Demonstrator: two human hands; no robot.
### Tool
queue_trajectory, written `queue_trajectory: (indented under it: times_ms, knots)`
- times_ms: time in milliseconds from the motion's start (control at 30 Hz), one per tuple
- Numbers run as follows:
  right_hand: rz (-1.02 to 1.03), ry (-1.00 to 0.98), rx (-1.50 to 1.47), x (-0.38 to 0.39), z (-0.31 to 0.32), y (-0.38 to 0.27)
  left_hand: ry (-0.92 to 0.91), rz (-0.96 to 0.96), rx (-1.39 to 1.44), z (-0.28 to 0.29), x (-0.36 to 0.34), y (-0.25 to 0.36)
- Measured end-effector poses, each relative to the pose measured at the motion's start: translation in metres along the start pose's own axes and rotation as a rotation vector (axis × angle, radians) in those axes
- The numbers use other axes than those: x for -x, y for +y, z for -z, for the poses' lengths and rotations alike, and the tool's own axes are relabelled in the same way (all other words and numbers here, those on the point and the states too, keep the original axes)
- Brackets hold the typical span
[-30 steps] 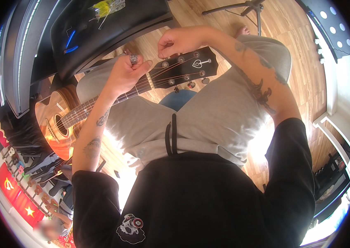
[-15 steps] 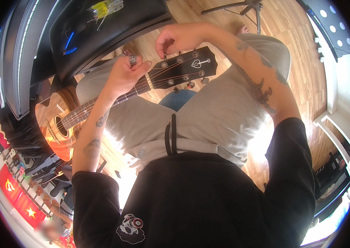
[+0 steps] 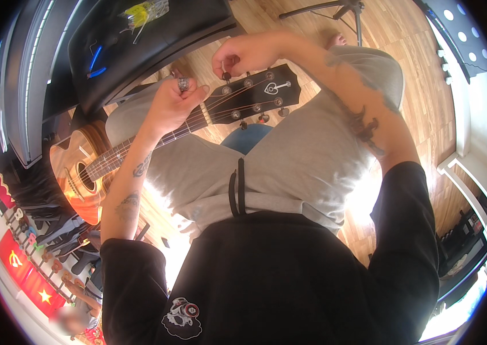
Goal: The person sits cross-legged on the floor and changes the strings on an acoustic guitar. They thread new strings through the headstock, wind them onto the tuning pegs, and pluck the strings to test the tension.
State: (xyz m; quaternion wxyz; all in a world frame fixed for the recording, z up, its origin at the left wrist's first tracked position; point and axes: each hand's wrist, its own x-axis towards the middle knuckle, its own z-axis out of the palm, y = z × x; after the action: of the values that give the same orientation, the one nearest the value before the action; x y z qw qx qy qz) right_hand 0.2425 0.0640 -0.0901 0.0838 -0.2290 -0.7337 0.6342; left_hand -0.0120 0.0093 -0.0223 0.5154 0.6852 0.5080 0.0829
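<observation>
An acoustic guitar (image 3: 140, 149) lies across the person's lap, its glossy amber-orange wooden body (image 3: 74, 172) with a round sound hole at the left, the dark fretted neck (image 3: 140, 146) running up and to the right over grey fabric trousers (image 3: 289, 167) to a flat black headstock (image 3: 258, 92) with a small white heart-shaped inlay and rows of round metal tuning posts. Thin strings stretch along the neck and fan out over the headstock. The left hand (image 3: 171, 106) comes up on a tattooed forearm and is curled around the neck just below the headstock, thumb and fingers pinched together at the strings near the nut, a chunky metal ring on one finger. The right hand (image 3: 249, 52) reaches in from the right with the forearm bent across the lap; its fingers are bunched in a closed pinch on a tuning peg (image 3: 226, 73) at the upper edge of the headstock, just beside the left hand. A smooth black case (image 3: 157, 40) lies open on the pale plank floor (image 3: 416, 98) beyond the knees, holding a yellow packet (image 3: 140, 11) and a blue tool (image 3: 95, 60). A thin metal stand (image 3: 335, 8) rises at the top.
</observation>
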Motion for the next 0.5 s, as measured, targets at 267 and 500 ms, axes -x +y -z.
queue_trajectory:
  times_ms: [267,500]
  knots:
    - [-0.345,0.065,0.003,0.007,0.003,-0.035,0.006,-0.026,0.062,-0.001,0.0,-0.007]
    - [-0.157,0.04,-0.048,0.004,-0.002,-0.021,0.012,-0.025,0.024,-0.002,-0.001,-0.003]
